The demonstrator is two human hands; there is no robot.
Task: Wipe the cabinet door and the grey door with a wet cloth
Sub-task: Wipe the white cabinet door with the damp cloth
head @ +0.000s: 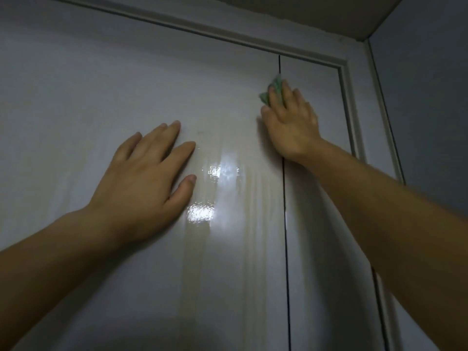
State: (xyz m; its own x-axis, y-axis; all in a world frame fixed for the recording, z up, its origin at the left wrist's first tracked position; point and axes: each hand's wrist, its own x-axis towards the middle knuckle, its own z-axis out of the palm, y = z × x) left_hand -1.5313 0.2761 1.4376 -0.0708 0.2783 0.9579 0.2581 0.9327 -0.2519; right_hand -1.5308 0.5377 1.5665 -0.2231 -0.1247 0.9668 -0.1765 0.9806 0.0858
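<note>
A glossy grey door (106, 79) fills the view, with wet streaks and bright reflections near its middle. My right hand (291, 122) presses a green cloth (274, 91) flat against the door's upper right, close to a thin vertical seam (285, 198). Only the cloth's top and left edge show past my straight fingers. My left hand (144, 178) rests flat on the door lower and to the left, fingers spread and holding nothing.
The door frame (350, 102) runs along the top and down the right side. A dark grey wall (425, 97) stands at the right, and the ceiling (329, 11) lies just above the frame.
</note>
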